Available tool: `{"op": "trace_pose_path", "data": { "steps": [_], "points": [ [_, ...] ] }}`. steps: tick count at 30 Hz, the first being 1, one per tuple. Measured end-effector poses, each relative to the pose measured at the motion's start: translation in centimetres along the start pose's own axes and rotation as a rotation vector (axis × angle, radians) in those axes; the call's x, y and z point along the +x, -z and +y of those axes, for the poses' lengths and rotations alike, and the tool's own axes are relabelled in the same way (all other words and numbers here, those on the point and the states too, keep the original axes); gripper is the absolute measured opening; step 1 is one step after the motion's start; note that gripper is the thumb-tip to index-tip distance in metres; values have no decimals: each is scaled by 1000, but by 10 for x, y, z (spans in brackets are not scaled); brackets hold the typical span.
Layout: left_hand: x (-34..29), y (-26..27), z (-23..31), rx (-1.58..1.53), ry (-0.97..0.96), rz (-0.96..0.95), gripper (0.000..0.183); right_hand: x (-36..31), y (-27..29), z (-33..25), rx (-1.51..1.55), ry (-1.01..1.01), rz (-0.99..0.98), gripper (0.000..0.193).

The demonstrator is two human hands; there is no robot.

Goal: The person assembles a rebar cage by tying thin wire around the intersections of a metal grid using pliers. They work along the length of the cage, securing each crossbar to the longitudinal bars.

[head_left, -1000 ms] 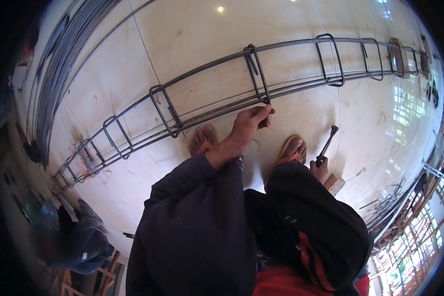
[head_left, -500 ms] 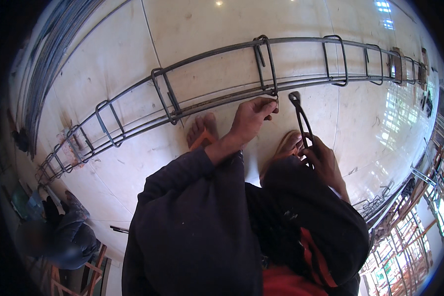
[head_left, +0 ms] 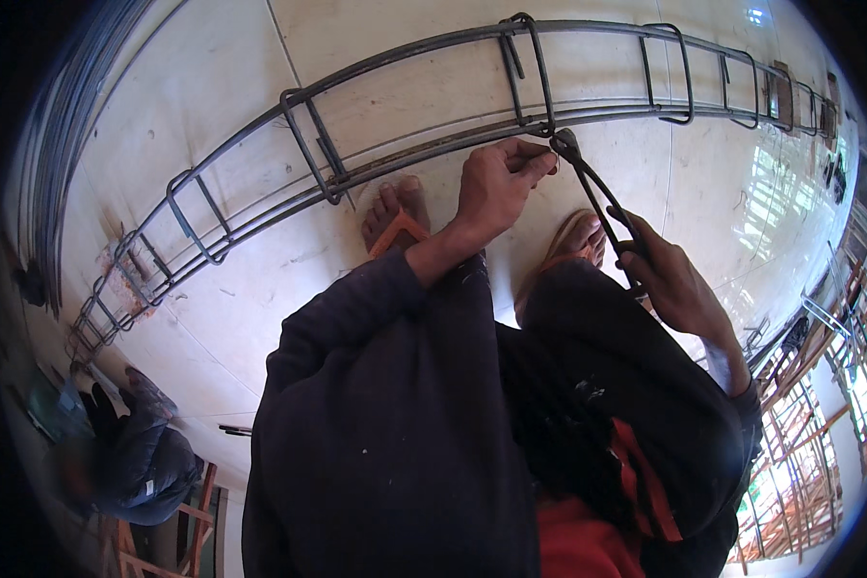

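Note:
A long rebar cage (head_left: 433, 144) of straight bars and bent square stirrups lies across the floor in front of my feet. My left hand (head_left: 496, 188) is closed in a pinch just below the near bar, at the foot of the middle stirrup (head_left: 539, 77). Between its fingertips is a short, thin tie wire (head_left: 555, 154), only partly visible. My right hand (head_left: 679, 279) grips the handles of dark end-cutting pincers (head_left: 592, 183). The pincers' head reaches up to the wire, close beside my left fingertips and the stirrup's lower corner.
Loose steel rods (head_left: 53, 164) lie bundled at the far left. Blocks (head_left: 778, 94) support the cage's right end, and a brick-coloured piece (head_left: 125, 279) sits under its left. Another person (head_left: 149, 462) is at lower left, beside a wooden frame (head_left: 193, 520). My sandalled feet (head_left: 395, 217) stand near the cage.
My right hand has moved up, bringing the pincers' head left to the wire by my left fingertips. My left hand stays pinched near the stirrup. The whole view has shifted slightly.

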State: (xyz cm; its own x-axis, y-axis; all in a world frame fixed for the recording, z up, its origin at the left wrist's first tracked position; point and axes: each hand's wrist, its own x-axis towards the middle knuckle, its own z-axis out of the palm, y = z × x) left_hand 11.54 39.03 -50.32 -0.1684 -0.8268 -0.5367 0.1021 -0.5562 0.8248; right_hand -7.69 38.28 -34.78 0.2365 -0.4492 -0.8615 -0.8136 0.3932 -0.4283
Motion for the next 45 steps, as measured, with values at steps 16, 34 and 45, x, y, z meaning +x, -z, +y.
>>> {"op": "trace_pose_path", "data": {
  "steps": [16,34,45],
  "points": [
    [-4,-5,6,30,29,27,24,17,-45,17,111,-44,237,42],
    [-3,12,-1,-275,149,-123,22,70,-102,88,127,161,407,30],
    [-1,8,-9,-753,494,-243,44,53,-85,76,1284,97,-301,25]
  ]
}}
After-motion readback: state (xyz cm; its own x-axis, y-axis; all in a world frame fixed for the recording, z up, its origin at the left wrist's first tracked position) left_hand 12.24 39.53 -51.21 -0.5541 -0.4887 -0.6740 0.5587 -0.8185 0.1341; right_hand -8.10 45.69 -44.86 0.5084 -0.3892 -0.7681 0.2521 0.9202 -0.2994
